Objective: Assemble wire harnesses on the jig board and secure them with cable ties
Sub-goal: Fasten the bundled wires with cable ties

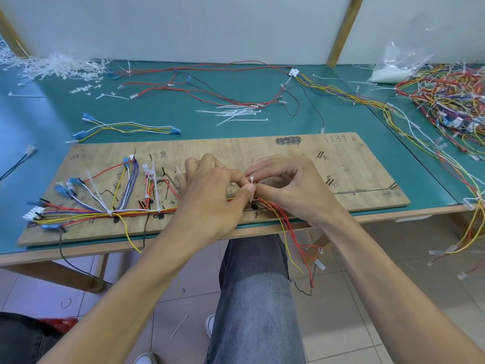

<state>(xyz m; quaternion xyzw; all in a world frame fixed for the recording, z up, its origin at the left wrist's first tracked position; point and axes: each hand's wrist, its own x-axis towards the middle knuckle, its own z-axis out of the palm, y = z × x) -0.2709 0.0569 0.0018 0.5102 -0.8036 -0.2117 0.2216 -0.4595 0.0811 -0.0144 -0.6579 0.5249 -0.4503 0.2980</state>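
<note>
Hands first: both are bunched together over the middle of the jig board (346, 166), a plywood plank with scribbled marks lying along the front edge of the green worktop (183, 124). The left hand (210, 198) has its fingers curled, with the thumb tip pressed up against a white cable tie (251, 183). The right hand (294, 185) pinches that same tie from the other side between thumb and forefinger. The tie stands upright right at the wire bundle (136, 213). Can't tell whether it's looped all the way round, because the fingers hide that bit.

The bundle itself is red, yellow and orange wires running left to right along the near side of the board. It fans out on the left into purple, white and yellow branches that end in blue and white connectors. Two fastened ties (110, 213) already sit on it left of the hands, long tails poking up. Right of the hands, the loose wire ends (291, 240) droop off the board's edge over a jeans-clad leg (257, 298).

Behind the board there's a little spread of spare ties (236, 114), a short blue-tipped wire set (126, 127) and a long sprawling harness (210, 84). Back left is a drift of white tie scraps (60, 65). Far right is a big tangled heap of harnesses (446, 101), next to a clear plastic bag (393, 67).
</note>
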